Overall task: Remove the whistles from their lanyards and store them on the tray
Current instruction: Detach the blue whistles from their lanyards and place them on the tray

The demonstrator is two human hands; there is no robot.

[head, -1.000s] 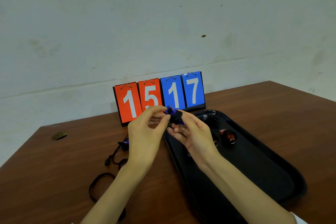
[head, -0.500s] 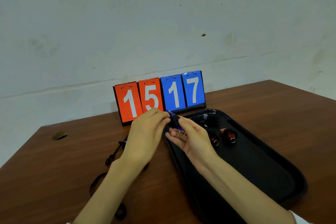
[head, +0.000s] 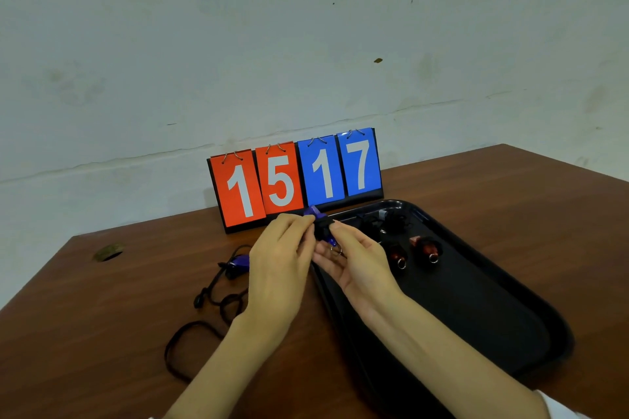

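The blue-and-black plastic whistle (head: 321, 226) is up off the table, just above the left edge of the black plastic tray (head: 493, 333). It's pinched from both sides: left hand (head: 280, 258) on one end, right hand (head: 357, 260) on the other, small metal ring (head: 336, 250) dangling beneath. This looks like the unclipping step, though I can't tell whether the cord is free. Next, I'd say, it goes beside the red whistles (head: 427, 247) on the tray. After that comes the second blue whistle (head: 240, 262), lying on the brown wooden table (head: 119, 299) with its black lanyard (head: 190, 333).
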